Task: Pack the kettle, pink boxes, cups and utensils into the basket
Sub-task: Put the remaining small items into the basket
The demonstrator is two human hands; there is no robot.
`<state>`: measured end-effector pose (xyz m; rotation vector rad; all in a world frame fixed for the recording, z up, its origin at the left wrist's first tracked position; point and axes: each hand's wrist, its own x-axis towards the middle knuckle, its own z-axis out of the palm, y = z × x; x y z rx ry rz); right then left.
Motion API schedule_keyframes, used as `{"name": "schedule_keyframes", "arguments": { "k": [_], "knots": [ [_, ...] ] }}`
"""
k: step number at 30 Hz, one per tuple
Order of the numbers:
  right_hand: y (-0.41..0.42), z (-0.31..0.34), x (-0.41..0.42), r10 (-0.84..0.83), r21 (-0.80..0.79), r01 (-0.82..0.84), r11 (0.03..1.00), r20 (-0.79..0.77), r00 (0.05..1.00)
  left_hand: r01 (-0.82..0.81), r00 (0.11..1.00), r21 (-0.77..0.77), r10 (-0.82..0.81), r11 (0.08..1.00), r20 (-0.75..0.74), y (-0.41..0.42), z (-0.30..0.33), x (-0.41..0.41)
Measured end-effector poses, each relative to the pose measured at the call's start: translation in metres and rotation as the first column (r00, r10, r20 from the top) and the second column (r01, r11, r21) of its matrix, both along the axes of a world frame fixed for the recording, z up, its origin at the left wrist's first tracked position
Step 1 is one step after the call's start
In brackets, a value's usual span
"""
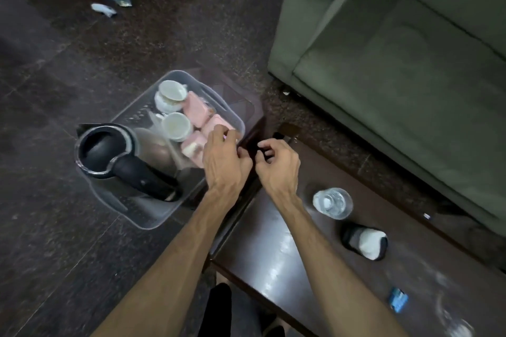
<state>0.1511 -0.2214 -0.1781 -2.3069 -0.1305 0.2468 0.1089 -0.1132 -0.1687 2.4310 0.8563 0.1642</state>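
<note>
Left hand (pixel 224 156): held over the basket's near right rim, fingers curled; something small seems pinched, though this cannot be told for sure
Right hand (pixel 276 164): just beside the left, fingers curled round a small dark thing at the table edge
Basket (pixel 153 216): clear plastic; set on a low stand beside the table (pixel 273 249)
Kettle (pixel 115 156): black; stood upright in the basket's near end
Cups (pixel 175 124): white; placed at the far end
Boxes (pixel 195 109): pink; packed along the right wall
Table: a bottle (pixel 332 202) is seen upright on it
</note>
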Motion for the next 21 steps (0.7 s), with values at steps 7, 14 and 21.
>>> {"name": "schedule_keyframes", "arguments": {
  "k": [7,14,21],
  "knots": [
    [-0.124,0.007,-0.012,-0.247,-0.028,0.247,0.968,0.009,0.969,0.254,0.967,-0.175,-0.253,0.951,0.028,-0.127,0.005,0.007],
    [-0.284,0.008,-0.054,-0.555,-0.089,0.556,0.826,0.048,0.831,0.472,0.875,-0.228,-0.484,0.851,0.006,-0.268,0.004,-0.006],
    [-0.42,-0.031,-0.121,-0.726,-0.436,0.607,0.664,-0.183,0.663,0.632,0.745,-0.263,-0.665,0.729,-0.053,-0.389,-0.016,-0.035]
  ]
}}
